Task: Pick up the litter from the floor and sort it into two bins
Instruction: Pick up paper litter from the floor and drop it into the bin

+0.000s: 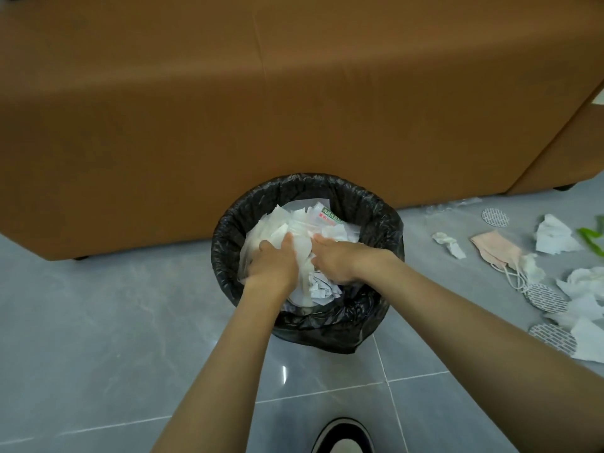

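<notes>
Fingers (pixel 323 240) of left hand (pixel 273 261) and right hand (pixel 338 261) lie extended, gripping nothing, pressing crumpled white paper litter (pixel 274 230) down inside round black-bagged bin (pixel 376 217).

The grey tiled floor (pixel 98 322) with pale grout lines bears a brown sofa (pixel 228 109) on dark feet, and just in front of it a bin (pixel 225 237) lined with a black bag. To the bin's right litter is strewn: clear wrap (pixel 454 206) near the sofa, a crumpled tissue (pixel 449 244), a pink mask (pixel 495 248), three round patterned discs (pixel 495 217), more white tissues (pixel 555 238) and a green scrap (pixel 591 238) at the edge. A black-rimmed shoe (pixel 343 436) stands at the bottom.
</notes>
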Demonstrator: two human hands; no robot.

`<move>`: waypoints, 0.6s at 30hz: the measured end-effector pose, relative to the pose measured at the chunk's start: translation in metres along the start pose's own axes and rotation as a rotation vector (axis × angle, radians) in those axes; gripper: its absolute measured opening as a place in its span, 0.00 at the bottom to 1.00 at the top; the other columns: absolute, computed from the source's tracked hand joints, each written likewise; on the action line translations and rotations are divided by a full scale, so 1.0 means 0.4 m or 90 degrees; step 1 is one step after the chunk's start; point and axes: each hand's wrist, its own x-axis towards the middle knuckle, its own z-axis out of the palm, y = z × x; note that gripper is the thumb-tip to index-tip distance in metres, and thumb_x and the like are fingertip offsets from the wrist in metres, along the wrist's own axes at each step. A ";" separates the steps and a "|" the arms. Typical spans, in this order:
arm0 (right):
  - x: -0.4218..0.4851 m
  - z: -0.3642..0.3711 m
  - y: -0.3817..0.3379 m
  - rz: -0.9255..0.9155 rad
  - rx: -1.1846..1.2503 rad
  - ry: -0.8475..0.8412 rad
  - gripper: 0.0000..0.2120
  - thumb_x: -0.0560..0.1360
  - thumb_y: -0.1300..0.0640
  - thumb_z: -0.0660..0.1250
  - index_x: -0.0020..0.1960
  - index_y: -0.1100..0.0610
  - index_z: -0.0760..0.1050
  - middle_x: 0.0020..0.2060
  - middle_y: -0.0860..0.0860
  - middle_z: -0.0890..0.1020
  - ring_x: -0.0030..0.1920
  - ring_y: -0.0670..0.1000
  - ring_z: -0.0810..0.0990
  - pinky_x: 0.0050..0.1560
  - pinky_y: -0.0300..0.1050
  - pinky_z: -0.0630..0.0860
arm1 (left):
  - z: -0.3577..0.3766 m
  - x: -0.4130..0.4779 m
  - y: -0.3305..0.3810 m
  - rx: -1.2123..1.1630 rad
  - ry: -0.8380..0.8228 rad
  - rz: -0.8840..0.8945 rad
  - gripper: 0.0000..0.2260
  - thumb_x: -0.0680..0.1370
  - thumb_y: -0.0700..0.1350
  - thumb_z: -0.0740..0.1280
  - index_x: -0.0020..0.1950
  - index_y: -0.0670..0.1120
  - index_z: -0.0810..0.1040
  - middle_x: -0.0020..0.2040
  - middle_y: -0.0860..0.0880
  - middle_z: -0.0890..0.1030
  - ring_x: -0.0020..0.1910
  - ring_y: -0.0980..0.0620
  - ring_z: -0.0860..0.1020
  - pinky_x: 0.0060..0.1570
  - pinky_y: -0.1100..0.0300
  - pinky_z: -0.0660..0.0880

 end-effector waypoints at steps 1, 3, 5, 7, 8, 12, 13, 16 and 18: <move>-0.011 -0.004 0.000 0.005 0.005 0.027 0.26 0.83 0.59 0.51 0.78 0.56 0.46 0.78 0.51 0.46 0.76 0.56 0.55 0.69 0.56 0.64 | -0.003 -0.010 0.003 0.024 0.011 0.005 0.27 0.82 0.42 0.51 0.77 0.52 0.41 0.71 0.37 0.58 0.68 0.36 0.63 0.61 0.47 0.68; -0.042 -0.013 0.000 0.012 -0.016 0.130 0.20 0.83 0.54 0.50 0.74 0.55 0.58 0.72 0.54 0.64 0.70 0.58 0.65 0.61 0.55 0.69 | -0.015 -0.035 0.014 0.065 0.058 0.007 0.26 0.81 0.42 0.53 0.77 0.50 0.47 0.69 0.37 0.60 0.68 0.37 0.60 0.62 0.48 0.66; -0.071 -0.019 0.003 0.008 -0.094 0.244 0.18 0.82 0.49 0.52 0.69 0.54 0.66 0.65 0.54 0.71 0.67 0.57 0.65 0.59 0.53 0.67 | -0.029 -0.056 0.026 0.092 0.143 0.013 0.22 0.79 0.39 0.56 0.74 0.46 0.58 0.67 0.38 0.61 0.67 0.38 0.60 0.61 0.51 0.66; -0.093 -0.012 0.011 0.010 -0.131 0.329 0.20 0.81 0.45 0.53 0.68 0.53 0.69 0.68 0.54 0.68 0.67 0.57 0.61 0.62 0.53 0.64 | -0.037 -0.073 0.033 0.078 0.223 0.029 0.19 0.78 0.37 0.57 0.70 0.44 0.64 0.69 0.39 0.61 0.68 0.39 0.61 0.61 0.52 0.66; -0.102 -0.009 0.016 0.012 -0.125 0.369 0.21 0.80 0.43 0.53 0.68 0.52 0.70 0.69 0.53 0.67 0.66 0.57 0.60 0.62 0.52 0.63 | -0.041 -0.079 0.036 0.056 0.253 0.041 0.20 0.79 0.37 0.58 0.71 0.44 0.63 0.71 0.40 0.61 0.68 0.40 0.62 0.61 0.51 0.67; -0.142 0.004 0.042 0.015 0.018 0.490 0.20 0.80 0.43 0.55 0.69 0.49 0.70 0.70 0.48 0.67 0.64 0.54 0.61 0.62 0.50 0.61 | -0.059 -0.103 0.059 -0.017 0.359 0.093 0.28 0.77 0.32 0.58 0.75 0.44 0.57 0.71 0.43 0.65 0.66 0.43 0.67 0.59 0.51 0.69; -0.152 0.006 0.053 0.013 0.068 0.510 0.20 0.80 0.44 0.55 0.69 0.49 0.69 0.70 0.47 0.68 0.65 0.54 0.61 0.64 0.49 0.61 | -0.062 -0.111 0.068 -0.021 0.381 0.105 0.28 0.76 0.31 0.58 0.75 0.44 0.57 0.71 0.43 0.65 0.66 0.43 0.67 0.60 0.52 0.69; -0.178 0.020 0.086 0.008 0.196 0.554 0.20 0.81 0.47 0.55 0.72 0.49 0.66 0.70 0.45 0.68 0.65 0.51 0.60 0.67 0.45 0.60 | -0.067 -0.129 0.101 -0.032 0.415 0.135 0.30 0.76 0.31 0.58 0.76 0.45 0.55 0.73 0.44 0.63 0.70 0.44 0.65 0.66 0.52 0.65; -0.195 0.032 0.112 0.008 0.251 0.588 0.20 0.81 0.48 0.56 0.72 0.49 0.67 0.69 0.44 0.70 0.65 0.49 0.60 0.65 0.37 0.59 | -0.073 -0.138 0.127 -0.033 0.430 0.147 0.31 0.76 0.31 0.58 0.76 0.45 0.54 0.75 0.45 0.60 0.72 0.44 0.61 0.71 0.51 0.60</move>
